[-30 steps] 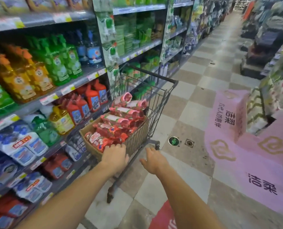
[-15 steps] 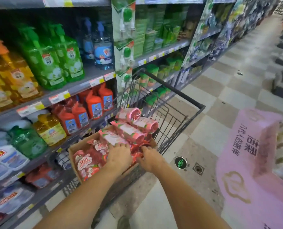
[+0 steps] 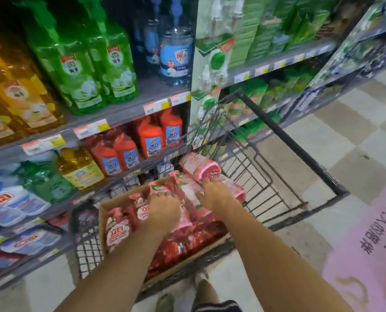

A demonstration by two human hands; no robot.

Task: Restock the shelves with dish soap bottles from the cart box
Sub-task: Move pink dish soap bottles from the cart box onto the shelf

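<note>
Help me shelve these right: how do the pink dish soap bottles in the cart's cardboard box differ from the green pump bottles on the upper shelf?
The pink dish soap bottles lie on their sides, piled in the cardboard box; the green pump bottles stand upright in a row. The pink ones look shorter, the green ones tall and slim. Both hands, left and right, rest on pink bottles; nothing touches the green ones. Both kinds carry front labels.

- Left hand (image 3: 165,210): bare, no glove, ring or watch visible.
- Right hand (image 3: 216,194): bare likewise.
- Forearms: bare, no sleeves in view.
- Shorts (image 3: 216,306): dark with pale stripes, at the bottom edge.
- Shoe (image 3: 165,302): blurred, greyish.
</note>
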